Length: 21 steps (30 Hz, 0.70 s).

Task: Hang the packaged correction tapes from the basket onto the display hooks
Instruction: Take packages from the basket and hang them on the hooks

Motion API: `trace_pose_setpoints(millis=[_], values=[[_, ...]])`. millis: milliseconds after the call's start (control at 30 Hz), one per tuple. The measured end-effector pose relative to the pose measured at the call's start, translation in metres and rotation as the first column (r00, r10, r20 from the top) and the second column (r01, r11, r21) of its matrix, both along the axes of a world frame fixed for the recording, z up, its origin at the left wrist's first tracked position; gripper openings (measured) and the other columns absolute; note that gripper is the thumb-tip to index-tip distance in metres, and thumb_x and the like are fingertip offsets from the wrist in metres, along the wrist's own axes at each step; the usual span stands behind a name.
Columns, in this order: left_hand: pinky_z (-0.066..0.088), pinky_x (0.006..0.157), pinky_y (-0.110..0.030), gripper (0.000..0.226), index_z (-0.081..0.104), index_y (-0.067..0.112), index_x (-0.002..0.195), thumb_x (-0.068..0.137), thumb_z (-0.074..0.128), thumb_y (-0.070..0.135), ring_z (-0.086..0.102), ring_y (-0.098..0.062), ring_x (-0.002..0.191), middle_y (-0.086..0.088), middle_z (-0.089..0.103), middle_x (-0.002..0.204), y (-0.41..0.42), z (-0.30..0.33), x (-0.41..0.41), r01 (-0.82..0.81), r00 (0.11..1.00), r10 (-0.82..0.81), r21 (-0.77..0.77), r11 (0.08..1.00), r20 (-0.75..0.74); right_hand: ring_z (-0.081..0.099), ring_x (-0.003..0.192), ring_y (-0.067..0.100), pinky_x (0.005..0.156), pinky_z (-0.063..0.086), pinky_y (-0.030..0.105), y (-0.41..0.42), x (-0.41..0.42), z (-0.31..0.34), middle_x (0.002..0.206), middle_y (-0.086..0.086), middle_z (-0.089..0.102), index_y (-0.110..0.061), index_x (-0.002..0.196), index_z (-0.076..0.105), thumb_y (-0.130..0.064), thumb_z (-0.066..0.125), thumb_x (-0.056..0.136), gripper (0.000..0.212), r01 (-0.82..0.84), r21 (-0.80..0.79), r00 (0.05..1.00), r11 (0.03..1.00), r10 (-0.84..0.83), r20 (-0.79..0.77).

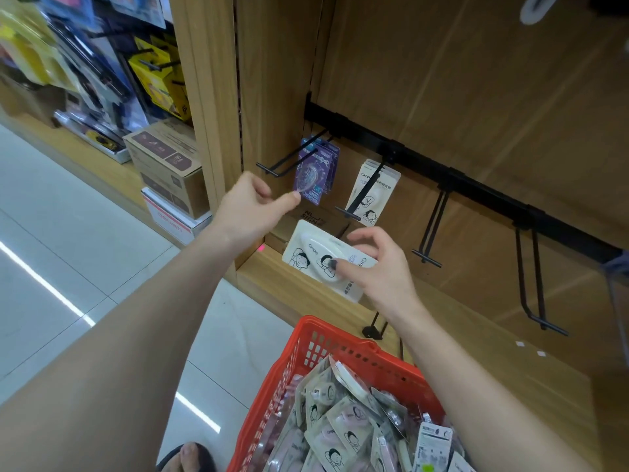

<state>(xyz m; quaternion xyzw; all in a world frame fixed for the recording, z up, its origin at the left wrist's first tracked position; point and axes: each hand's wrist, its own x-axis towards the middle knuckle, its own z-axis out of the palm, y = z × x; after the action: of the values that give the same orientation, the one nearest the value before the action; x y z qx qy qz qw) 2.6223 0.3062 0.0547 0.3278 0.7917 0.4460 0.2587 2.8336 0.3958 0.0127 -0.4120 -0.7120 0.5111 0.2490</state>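
A white pack is pinched in the right hand at the centre of the frame, thumb on its face and fingers curled over its upper edge. The pack is held flat and tilted, its long axis running from centre-left down to the right, with the printed header end under the fingers at the lower right.

The hook already bearing white packs lies just above and slightly right of the held pack, its tip pointing down toward the lower left of the frame. For the coming move the pack would need to be turned upright, so that its header hole meets that tip; the hole itself cannot be seen under the fingers. The right hand is judged the nearer to that hook.

The left hand is raised at centre-left, its fingertips touching the bottom of the purple packs on the leftmost hook; a true pinch cannot be told. 2 bare hooks hang further right on the rail.

Many more packs lie in the red basket at the bottom centre.
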Motion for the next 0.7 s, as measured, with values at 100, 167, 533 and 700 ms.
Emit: trace_pose_setpoints(millis=[100, 167, 533, 700], values=[[0.061, 0.094, -0.042, 0.040, 0.061, 0.020, 0.117, 0.091, 0.077, 0.045, 0.071, -0.018, 0.106, -0.002, 0.075, 0.111, -0.008, 0.000, 0.006, 0.281, 0.947, -0.252, -0.134, 0.950, 0.201, 0.078, 0.088, 0.024, 0.073, 0.064, 0.044, 0.000, -0.011, 0.003, 0.100, 0.000, 0.078, -0.028, 0.104, 0.063, -0.025, 0.091, 0.071, 0.043, 0.082, -0.132, 0.993, 0.988, -0.092, -0.073], [0.064, 0.087, -0.038, 0.034, 0.060, 0.019, 0.120, 0.092, 0.079, 0.028, 0.075, -0.018, 0.102, -0.003, 0.077, 0.104, -0.011, -0.003, 0.008, 0.321, 0.923, -0.286, -0.104, 0.941, 0.258, 0.078, 0.093, 0.032, 0.080, 0.063, 0.055, -0.002, -0.015, 0.004, 0.113, 0.011, 0.074, -0.022, 0.106, 0.063, -0.021, 0.092, 0.072, 0.045, 0.139, -0.241, 0.977, 0.960, -0.173, -0.124], [0.066, 0.077, -0.034, 0.036, 0.050, 0.014, 0.120, 0.094, 0.075, 0.010, 0.078, -0.018, 0.090, -0.002, 0.078, 0.092, -0.012, -0.007, 0.004, 0.231, 0.932, -0.180, -0.131, 0.964, 0.315, 0.077, 0.105, 0.026, 0.091, 0.063, 0.043, -0.023, -0.021, -0.001, 0.114, 0.012, 0.078, -0.005, 0.123, 0.061, 0.004, 0.071, 0.091, 0.035, 0.055, -0.586, 0.887, 0.808, -0.309, -0.344], [0.052, 0.104, -0.050, 0.076, 0.027, 0.015, 0.156, 0.094, 0.072, 0.017, 0.057, -0.031, 0.125, -0.015, 0.053, 0.142, -0.016, -0.008, -0.021, -0.061, 0.995, 0.072, -0.140, 0.988, 0.075, 0.074, 0.108, 0.023, 0.093, 0.061, 0.046, -0.017, -0.018, -0.008, 0.105, -0.001, 0.080, -0.020, 0.107, 0.070, -0.002, 0.075, 0.086, 0.028, 0.144, -0.271, 0.956, 0.952, -0.205, -0.210]])
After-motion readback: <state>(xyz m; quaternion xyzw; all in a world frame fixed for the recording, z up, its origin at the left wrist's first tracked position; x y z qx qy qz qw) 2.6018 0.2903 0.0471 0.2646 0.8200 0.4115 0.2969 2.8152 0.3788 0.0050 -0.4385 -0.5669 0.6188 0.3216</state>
